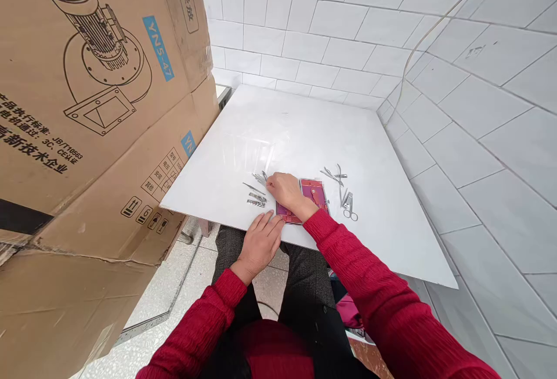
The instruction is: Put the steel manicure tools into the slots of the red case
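Observation:
A red manicure case (314, 192) lies unfolded on the white table, partly covered by my right hand and wrist. My right hand (285, 188) reaches left across it, fingers pinched together beside a small cluster of thin metal tools (260, 178); what the fingertips hold is hidden. Flat at the table's front edge, my left hand (260, 244) has its fingers stretched out, the tips by the case's lower left corner. Left of the case lie a slim metal tool (254, 188) and two short patterned strips (256, 199). To its right are small scissors (350, 214), a nail clipper (347, 199) and metal nippers (339, 174).
A large cardboard box (108, 152) stands close along the table's left side. White tiled walls (304, 48) rise behind and to the right. A pale cable (407, 65) hangs down the corner. The white tabletop (374, 152) stretches beyond the tools.

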